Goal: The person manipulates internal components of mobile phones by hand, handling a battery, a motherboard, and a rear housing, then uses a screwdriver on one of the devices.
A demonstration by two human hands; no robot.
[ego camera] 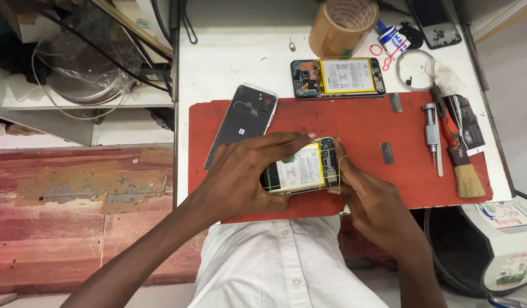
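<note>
Both hands are working on an opened smartphone (pixel 302 169) at the near centre of the red work mat (pixel 366 122), back cover off, white battery exposed. Yellow rubber bands (pixel 322 165) are already wrapping the phone body — looks like a clamping stage, with at least one band on and another being stretched over the right end; the back panel is not yet refitted.

Left hand (pixel 240 179) is gripping the phone's left end at 9 o'clock, fingers curled over the top edge, closed on it. Right hand (pixel 377 199) is sitting at 4 o'clock of the phone, fingers pinching a thin loop of band (pixel 342 165) against the phone's right end — partly closed, not spread.

Farther out, at 11 o'clock of the phone, a detached dark back cover (pixel 242 122) is lying half on the mat. At 12 o'clock a second opened phone (pixel 337 77) is resting on the white table (pixel 229 57). At 3 o'clock a precision screwdriver (pixel 431 134) and a brush (pixel 463 165) are lying on the mat. Farthest, at 1 o'clock, a tape roll (pixel 342 25) and a small glue tube (pixel 393 40).
</note>
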